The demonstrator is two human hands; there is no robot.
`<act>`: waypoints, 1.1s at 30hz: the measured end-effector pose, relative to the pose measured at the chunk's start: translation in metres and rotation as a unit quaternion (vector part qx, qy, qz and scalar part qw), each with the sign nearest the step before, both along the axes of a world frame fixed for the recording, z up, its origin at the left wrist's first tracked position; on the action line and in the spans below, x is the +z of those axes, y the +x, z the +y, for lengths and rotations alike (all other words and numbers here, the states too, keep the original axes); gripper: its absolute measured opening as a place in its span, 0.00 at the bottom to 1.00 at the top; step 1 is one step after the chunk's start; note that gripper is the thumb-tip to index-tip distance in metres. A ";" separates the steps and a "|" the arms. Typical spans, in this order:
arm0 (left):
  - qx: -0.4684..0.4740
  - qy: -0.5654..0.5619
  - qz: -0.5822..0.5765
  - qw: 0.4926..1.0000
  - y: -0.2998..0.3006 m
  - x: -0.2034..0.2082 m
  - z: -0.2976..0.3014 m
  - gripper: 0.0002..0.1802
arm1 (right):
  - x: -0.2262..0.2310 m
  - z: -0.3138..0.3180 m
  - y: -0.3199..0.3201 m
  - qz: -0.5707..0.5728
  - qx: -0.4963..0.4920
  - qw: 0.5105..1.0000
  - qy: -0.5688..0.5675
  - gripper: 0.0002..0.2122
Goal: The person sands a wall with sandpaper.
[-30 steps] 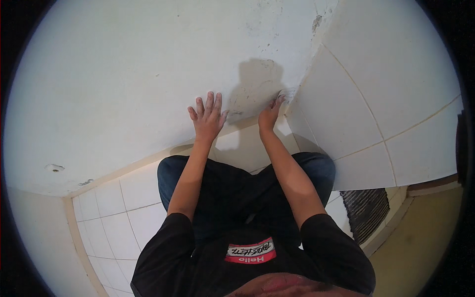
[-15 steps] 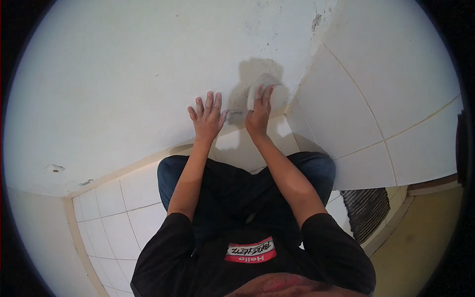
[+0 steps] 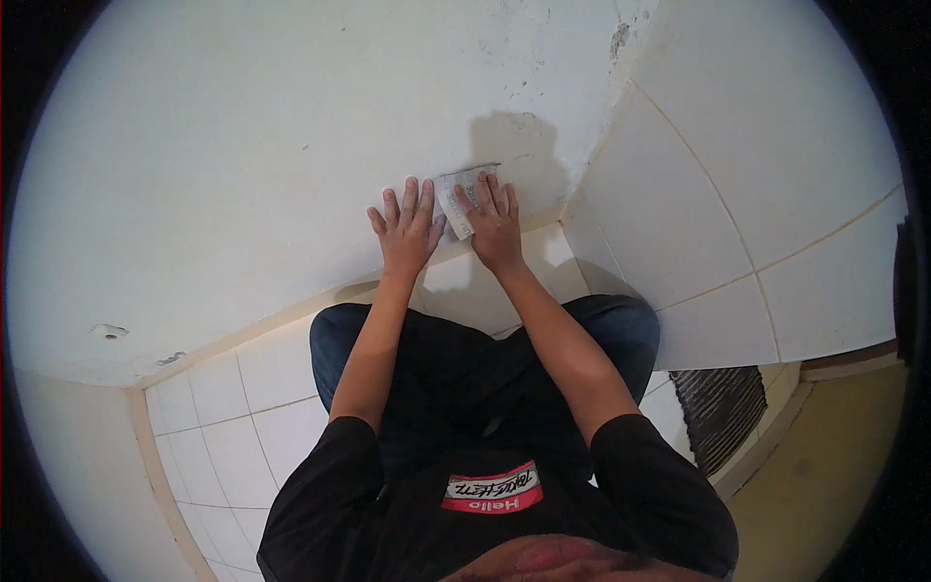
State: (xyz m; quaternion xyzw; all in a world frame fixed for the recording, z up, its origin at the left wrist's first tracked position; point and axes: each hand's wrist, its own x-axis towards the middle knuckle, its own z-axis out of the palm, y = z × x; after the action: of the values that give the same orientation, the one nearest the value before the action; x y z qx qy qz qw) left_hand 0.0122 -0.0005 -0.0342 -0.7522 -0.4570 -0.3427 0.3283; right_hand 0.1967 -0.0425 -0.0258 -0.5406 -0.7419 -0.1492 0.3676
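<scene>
My left hand (image 3: 406, 229) lies on the white wall (image 3: 242, 175), its fingers spread and holding nothing; the fingertips look pale with dust. Just to its right, my right hand (image 3: 496, 223) holds a folded piece of sandpaper (image 3: 452, 199) against the wall, printed grey-white backing outward. The fingers rest over the sandpaper's right part, and its left edge comes close to my left thumb. What lies beneath the sheet is hidden.
Dark scuffs and chipped spots (image 3: 621, 41) mark the wall above. A tiled wall (image 3: 698, 223) meets it on the right. White floor tiles (image 3: 272, 373) surround my bent legs. A dark ribbed mat (image 3: 720, 412) lies at the lower right, and a small fitting (image 3: 110, 332) sits at far left.
My right hand has moved left and slightly down along the wall with the sandpaper, now closer to my left hand. The left hand has stayed in place.
</scene>
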 end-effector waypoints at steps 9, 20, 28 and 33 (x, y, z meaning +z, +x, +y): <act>0.012 0.008 0.005 1.000 0.001 0.002 -0.001 0.39 | -0.004 0.031 0.064 0.330 -0.202 0.920 0.058 0.39; 0.019 -0.002 -0.010 1.000 -0.003 -0.002 -0.002 0.37 | 0.009 0.014 0.014 0.314 -0.102 0.944 0.021 0.37; 0.019 0.009 0.017 1.000 0.000 0.001 -0.001 0.41 | 0.015 -0.003 -0.012 0.190 -0.013 0.982 -0.001 0.34; 0.027 -0.027 0.017 0.999 -0.006 -0.004 0.000 0.35 | 0.015 -0.010 -0.026 0.080 0.049 0.995 -0.024 0.33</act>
State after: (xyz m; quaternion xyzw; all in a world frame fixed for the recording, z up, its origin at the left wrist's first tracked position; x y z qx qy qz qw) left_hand 0.0058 -0.0010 -0.0380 -0.7538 -0.4808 -0.3082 0.3251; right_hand 0.1705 -0.0520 -0.0109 -0.5223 -0.7393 -0.0695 0.4194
